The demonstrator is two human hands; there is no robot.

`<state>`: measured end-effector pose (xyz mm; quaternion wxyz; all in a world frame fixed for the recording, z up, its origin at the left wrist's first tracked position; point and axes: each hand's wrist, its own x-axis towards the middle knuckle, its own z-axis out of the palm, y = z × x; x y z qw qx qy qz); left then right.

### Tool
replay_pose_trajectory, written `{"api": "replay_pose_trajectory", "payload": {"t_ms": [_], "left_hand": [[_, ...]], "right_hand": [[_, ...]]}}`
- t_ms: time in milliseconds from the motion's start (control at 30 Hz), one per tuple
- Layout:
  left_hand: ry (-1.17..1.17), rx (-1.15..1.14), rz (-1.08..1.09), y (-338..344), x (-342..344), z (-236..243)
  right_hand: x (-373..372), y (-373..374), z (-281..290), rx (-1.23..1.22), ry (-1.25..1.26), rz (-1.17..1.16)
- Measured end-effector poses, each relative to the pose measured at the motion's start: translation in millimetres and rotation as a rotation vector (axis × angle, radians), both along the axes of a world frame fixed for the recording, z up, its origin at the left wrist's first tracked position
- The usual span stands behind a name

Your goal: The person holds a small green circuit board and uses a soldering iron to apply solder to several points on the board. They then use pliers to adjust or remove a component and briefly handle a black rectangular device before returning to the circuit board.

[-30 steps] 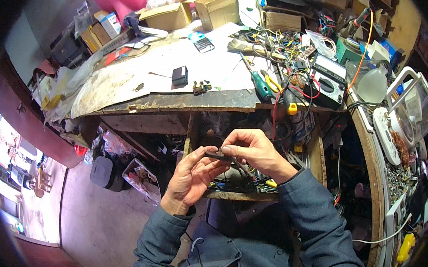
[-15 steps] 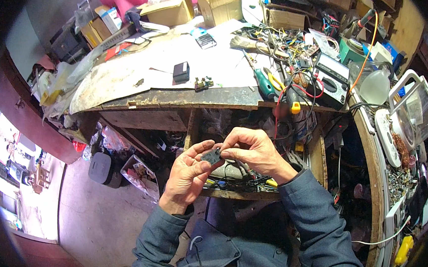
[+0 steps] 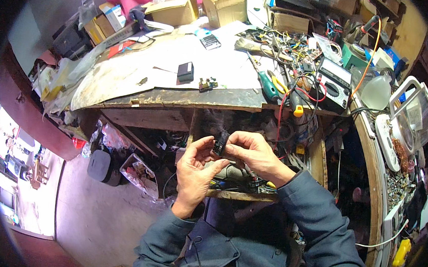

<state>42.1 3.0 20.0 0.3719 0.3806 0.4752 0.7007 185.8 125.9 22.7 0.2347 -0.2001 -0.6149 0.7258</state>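
Over a pulled-out drawer (image 3: 243,197), a small dark flat piece (image 3: 219,146) is held up, seen nearly edge-on; its exact kind is unclear. My right hand (image 3: 256,156) pinches its right side between thumb and fingertips. From the other side, my left hand (image 3: 193,176) has its curled fingers against the piece, the thumb lower. The drawer below holds cables and tools, partly hidden by my hands. On the bench edge beyond lie a black box-shaped part (image 3: 185,71) and a small circuit board (image 3: 208,84).
A paper-covered bench (image 3: 123,85) spans the far side. On its right lie a green-handled screwdriver (image 3: 268,86), yellow-handled pliers (image 3: 279,83), a multimeter (image 3: 334,82) with leads, and tangled wires. Cardboard boxes (image 3: 224,8) stand behind. A side shelf holds a white power strip (image 3: 385,140).
The piece has been turned from showing its grey flat face to nearly edge-on and dark. My left thumb has moved slightly right, and the fingers have shifted. The view has moved a little.
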Motion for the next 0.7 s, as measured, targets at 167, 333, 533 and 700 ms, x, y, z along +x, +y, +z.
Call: {"api": "replay_pose_trajectory", "payload": {"t_ms": [167,333,533,700], "left_hand": [[0.349,0.033,0.150,3,1,-9],[0.282,0.076,0.200,2,2,-19],[0.284,0.127,0.216,4,6,-19],[0.213,0.126,0.179,1,5,-20]], "right_hand": [[-3,-2,-9,-0.127,0.059,0.077],[-6,-3,-7,-0.121,0.021,0.087],[-4,-1,-11,-0.140,-0.048,0.108],[-5,-3,-7,-0.109,-0.067,0.102]]}}
